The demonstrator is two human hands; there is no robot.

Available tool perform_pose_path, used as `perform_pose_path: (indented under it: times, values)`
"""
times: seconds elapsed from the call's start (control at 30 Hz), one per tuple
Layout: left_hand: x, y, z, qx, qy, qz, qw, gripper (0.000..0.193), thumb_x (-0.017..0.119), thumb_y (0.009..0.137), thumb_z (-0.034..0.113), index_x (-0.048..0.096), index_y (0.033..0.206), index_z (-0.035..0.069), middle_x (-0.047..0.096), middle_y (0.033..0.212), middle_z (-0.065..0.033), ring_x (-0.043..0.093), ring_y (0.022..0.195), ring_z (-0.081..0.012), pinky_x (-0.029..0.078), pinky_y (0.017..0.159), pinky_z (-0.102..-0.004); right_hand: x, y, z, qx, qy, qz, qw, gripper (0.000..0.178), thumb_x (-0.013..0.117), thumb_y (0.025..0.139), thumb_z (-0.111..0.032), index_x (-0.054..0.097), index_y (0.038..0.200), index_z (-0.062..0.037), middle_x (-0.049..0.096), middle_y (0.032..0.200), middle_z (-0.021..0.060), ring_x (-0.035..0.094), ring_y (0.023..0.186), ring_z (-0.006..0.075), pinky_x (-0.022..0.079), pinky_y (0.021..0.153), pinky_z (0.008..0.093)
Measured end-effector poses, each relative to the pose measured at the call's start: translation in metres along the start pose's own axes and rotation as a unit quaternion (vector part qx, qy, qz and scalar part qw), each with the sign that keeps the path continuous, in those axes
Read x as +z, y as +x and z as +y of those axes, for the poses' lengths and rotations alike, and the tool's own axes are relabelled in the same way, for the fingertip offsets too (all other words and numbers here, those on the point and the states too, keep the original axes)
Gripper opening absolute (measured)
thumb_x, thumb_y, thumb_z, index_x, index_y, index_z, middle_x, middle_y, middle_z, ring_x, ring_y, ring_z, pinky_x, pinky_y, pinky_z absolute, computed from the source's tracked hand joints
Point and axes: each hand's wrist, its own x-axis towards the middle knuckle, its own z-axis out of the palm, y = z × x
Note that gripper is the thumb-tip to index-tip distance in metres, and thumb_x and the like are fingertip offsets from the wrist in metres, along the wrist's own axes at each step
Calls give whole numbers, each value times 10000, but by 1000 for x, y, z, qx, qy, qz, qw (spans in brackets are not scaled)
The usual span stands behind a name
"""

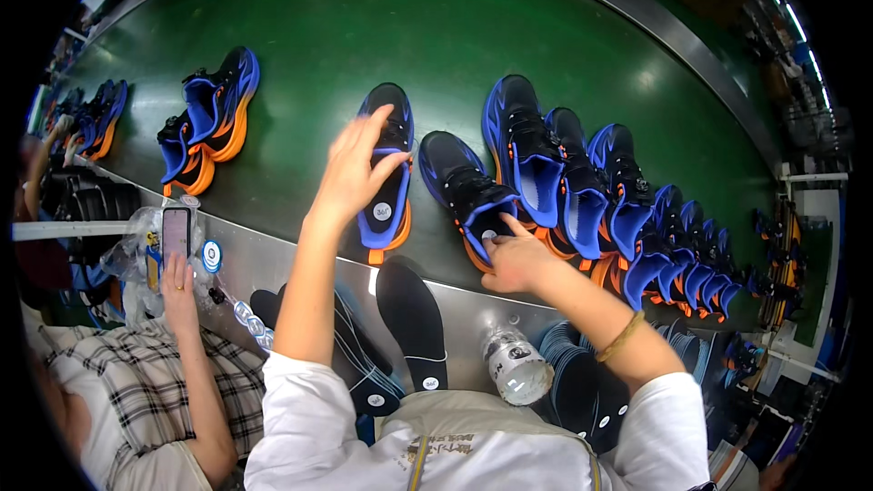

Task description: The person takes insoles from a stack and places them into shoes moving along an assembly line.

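Head view: seemingly seating insoles (383, 198) with left hand (353, 170) spread, empty; right hand (526, 261) half-curled inside one-o'clock shoe (457, 175), grip unclear; likely needs pressing.

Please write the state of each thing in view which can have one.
Black, blue and orange shoe, left hand at it: sole down, insole inside.
Second black, blue and orange shoe, right hand at its opening: insole inside.
Loose black foot-shaped insole: outside any shoe.
Black-edged rectangular phone: screen lit.
Clear plastic bottle: capped or open, cannot tell.
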Motion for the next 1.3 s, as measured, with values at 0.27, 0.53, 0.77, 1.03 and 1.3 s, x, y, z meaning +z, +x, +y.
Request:
perform_pose_path:
  times: [0.27,0.53,0.77,1.03,1.3]
  values:
    - [35,0,-52,-213,-297,46,930,162,676,795,135,546,776,40,549,698,22,484,620,-39,398,568,-190,66,-60,-9,-34,82,433,897,211,655,673,-40,563,861,-13,532,919,106,523,897,297,461,761,380]
    - [40,14,-11,-297,-318,83,896,237,712,771,227,548,759,56,534,645,32,449,551,-19,349,501,-168,74,-64,-17,-12,114,451,885,207,673,670,-29,587,857,-22,545,912,88,532,882,278,471,762,374]
    - [24,-1,-17,-259,-237,88,932,224,721,754,189,569,740,25,558,657,5,482,587,-46,378,533,-179,39,-36,-23,49,135,478,867,294,717,673,-170,590,903,-37,547,976,115,522,893,316,442,767,399]
    - [-49,31,-49,-186,-190,-5,964,243,727,738,228,598,765,23,562,676,13,493,640,-61,396,579,-210,-32,2,-40,92,-80,117,986,213,562,728,-131,621,920,-63,628,874,68,531,911,254,416,759,362]
    - [-69,-14,61,297,39,-155,942,794,766,530,520,547,1183,124,418,1289,-164,376,1197,-361,252,1010,-476,-104,-58,-37,-157,-119,266,944,101,580,673,-180,663,691,-126,578,792,13,507,887,234,401,752,333]
